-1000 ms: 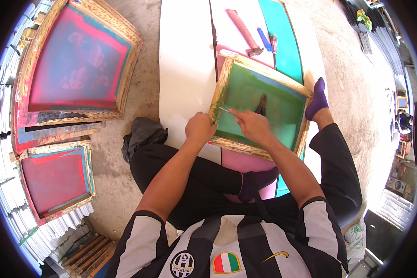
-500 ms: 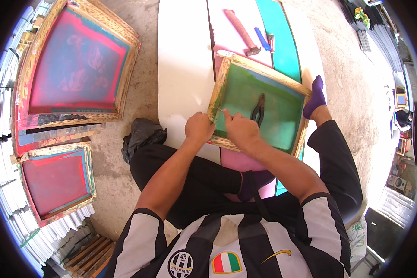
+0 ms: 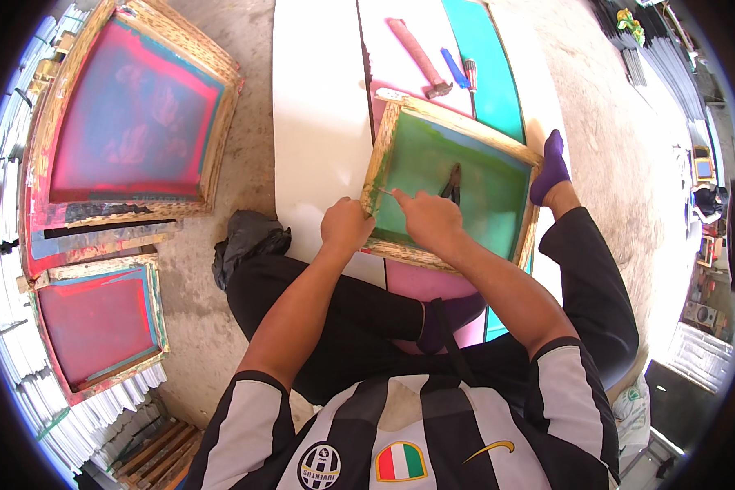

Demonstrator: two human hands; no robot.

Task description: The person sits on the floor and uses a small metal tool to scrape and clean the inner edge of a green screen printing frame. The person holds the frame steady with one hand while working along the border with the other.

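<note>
A: Frame, wood, green mesh. Lies flat on white board, in front of crossed legs. Long axis from near left corner up toward far right; far left corner points at the hammer.

B: Hands?

A: Left hand curled shut on near left corner of frame, thumb on top of the wood. Right hand closed on a thin tool; metal tip points left, touching inner face of left rail. Tool too slim to tell its kind.

B: On the mesh?

A: Pliers, dark, lying mid-mesh, handles toward far edge, just beyond right hand. Not touched.

B: Surroundings?

A: Hammer on the board past the far corner, head toward frame, close to it. Blue pen and screwdriver just right of the hammer, apart from frame. Teal sheet beyond, pink sheet showing under near rail. Purple-socked foot against right corner of frame; knee flanks right side.

B: Open room?

A: White board bare to the left of frame, up to its left edge. Beyond that, concrete floor. Far left: large frame with red-blue mesh, small frame with red mesh below it, well apart. Black cloth by left thigh. Right and near sides hemmed by leg and lap.
</note>
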